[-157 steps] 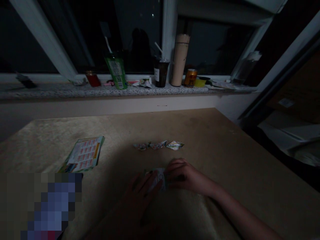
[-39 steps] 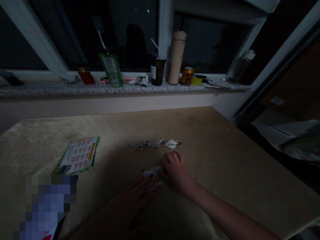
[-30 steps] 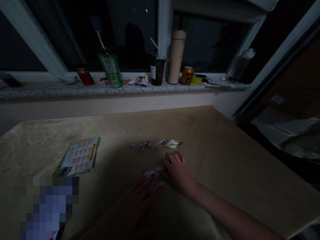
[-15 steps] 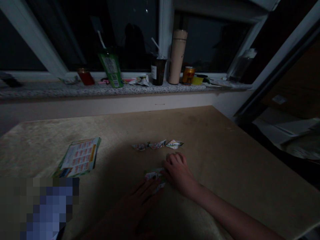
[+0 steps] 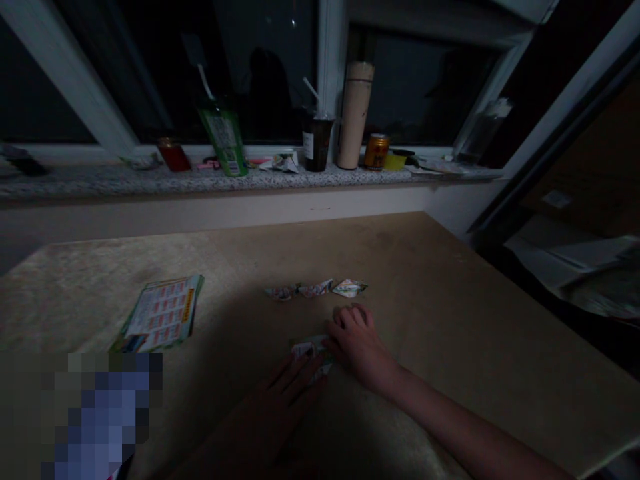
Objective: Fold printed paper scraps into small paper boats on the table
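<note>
A small piece of printed paper (image 5: 303, 349) lies on the table, partly covered by my hands. Stretched fingers of my left hand (image 5: 280, 400) rest flat across its lower part, in deep shadow. My right hand (image 5: 357, 343) is curled, its thumb side at the paper's right edge, closed on that edge. Beyond the hands, three folded paper pieces stand in a row: a left one (image 5: 283, 293), a middle one (image 5: 316, 289) and a right one (image 5: 350, 288). A stack of printed leaflets (image 5: 163, 312) lies to the left.
The brown table (image 5: 475, 333) meets a wall under a granite sill (image 5: 280, 180). On the sill stand a green package (image 5: 225, 143), a dark cup with a straw (image 5: 316, 143), a pale flask (image 5: 356, 117), a golden can (image 5: 376, 152) and a red jar (image 5: 173, 155). A blurred-out patch covers the lower left.
Both hands stay at the paper with barely any movement; the left fingers shift very slightly over it. The view has moved a touch.
</note>
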Demonstrator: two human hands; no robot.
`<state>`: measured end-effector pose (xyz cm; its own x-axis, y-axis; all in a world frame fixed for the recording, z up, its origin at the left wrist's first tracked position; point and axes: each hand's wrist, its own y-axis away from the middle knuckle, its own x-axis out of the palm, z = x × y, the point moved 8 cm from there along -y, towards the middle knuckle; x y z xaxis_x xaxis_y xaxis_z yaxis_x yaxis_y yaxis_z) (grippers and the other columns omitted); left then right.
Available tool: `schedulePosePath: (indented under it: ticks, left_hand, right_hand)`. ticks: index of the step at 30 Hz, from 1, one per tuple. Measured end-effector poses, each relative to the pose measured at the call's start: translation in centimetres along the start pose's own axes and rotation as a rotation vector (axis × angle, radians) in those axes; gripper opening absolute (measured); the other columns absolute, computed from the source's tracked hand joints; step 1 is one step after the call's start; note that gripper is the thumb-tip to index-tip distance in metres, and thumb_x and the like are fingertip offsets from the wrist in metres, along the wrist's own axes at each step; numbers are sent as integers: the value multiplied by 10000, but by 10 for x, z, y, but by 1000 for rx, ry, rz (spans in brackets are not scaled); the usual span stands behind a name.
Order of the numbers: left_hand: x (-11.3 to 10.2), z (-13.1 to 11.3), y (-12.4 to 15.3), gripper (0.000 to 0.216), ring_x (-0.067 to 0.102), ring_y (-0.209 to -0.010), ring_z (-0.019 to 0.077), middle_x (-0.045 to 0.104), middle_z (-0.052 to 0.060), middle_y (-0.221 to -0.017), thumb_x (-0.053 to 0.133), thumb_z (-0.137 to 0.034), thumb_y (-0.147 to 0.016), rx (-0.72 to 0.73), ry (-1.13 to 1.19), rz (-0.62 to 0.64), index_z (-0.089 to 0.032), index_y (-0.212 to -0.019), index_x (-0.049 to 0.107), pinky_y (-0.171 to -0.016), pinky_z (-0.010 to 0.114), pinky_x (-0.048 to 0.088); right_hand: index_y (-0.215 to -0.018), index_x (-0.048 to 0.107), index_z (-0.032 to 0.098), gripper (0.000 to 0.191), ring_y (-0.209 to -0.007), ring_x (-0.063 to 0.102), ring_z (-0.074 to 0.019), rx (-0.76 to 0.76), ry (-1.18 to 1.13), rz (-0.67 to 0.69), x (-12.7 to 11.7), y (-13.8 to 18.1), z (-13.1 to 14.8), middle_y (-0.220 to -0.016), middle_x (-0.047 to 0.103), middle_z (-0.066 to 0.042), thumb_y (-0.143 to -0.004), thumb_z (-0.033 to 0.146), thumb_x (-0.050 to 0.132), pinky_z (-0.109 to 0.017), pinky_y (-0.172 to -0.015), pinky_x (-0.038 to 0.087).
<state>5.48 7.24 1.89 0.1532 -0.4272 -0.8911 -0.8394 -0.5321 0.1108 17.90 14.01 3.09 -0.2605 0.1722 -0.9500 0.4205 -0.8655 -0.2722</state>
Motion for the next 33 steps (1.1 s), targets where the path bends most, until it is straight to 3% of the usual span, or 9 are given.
schedulePosePath:
  ticks: [16,20,25,28,30,33]
  left_hand:
    - [0,0,6,764,70,-1394,350,38,35,-1559,550,-554,-867,9,-23,0,-268,-1486,203,-1111,542,172]
    - [0,1,7,816,85,-1398,333,38,34,-1559,541,-544,-880,28,14,-41,-276,-1502,85,-1121,524,163]
    - [7,6,3,963,117,-1396,326,40,19,-1559,628,-522,-809,-35,-18,5,-287,-1499,0,-1125,498,173]
    - [8,6,1,953,104,-1400,320,34,15,-1559,622,-523,-811,-32,-39,-2,-285,-1501,10,-1127,498,161]
    - [7,5,1,947,110,-1399,319,43,23,-1560,610,-535,-820,-24,-44,-16,-276,-1501,6,-1128,495,159]
    - [6,4,2,929,127,-1396,324,78,36,-1559,587,-561,-834,-8,-41,-33,-264,-1503,14,-1128,490,167]
  right_hand:
    - [-925,583,211,86,-951,469,-220,5,0,2,-5,0,2,-937,540,-43,-888,289,588,-431,-989,310]
    - [-919,580,211,85,-940,477,-215,1,1,-5,-2,0,2,-925,535,-37,-885,288,593,-431,-989,317]
    - [-915,595,194,88,-951,513,-227,-4,-43,-17,-5,0,0,-940,577,-54,-891,278,580,-435,-972,359]
    - [-1052,590,169,157,-1059,532,-207,-75,-154,-39,-17,8,5,-1083,612,-76,-929,210,502,-433,-1059,299]
    - [-1227,525,152,300,-1238,444,-207,-208,-194,-20,-26,22,17,-1277,557,-101,-938,219,475,-436,-1115,235]
    - [-1405,362,158,536,-1365,297,-219,-307,-220,140,-29,47,31,-1449,404,-93,-913,309,513,-464,-1161,125]
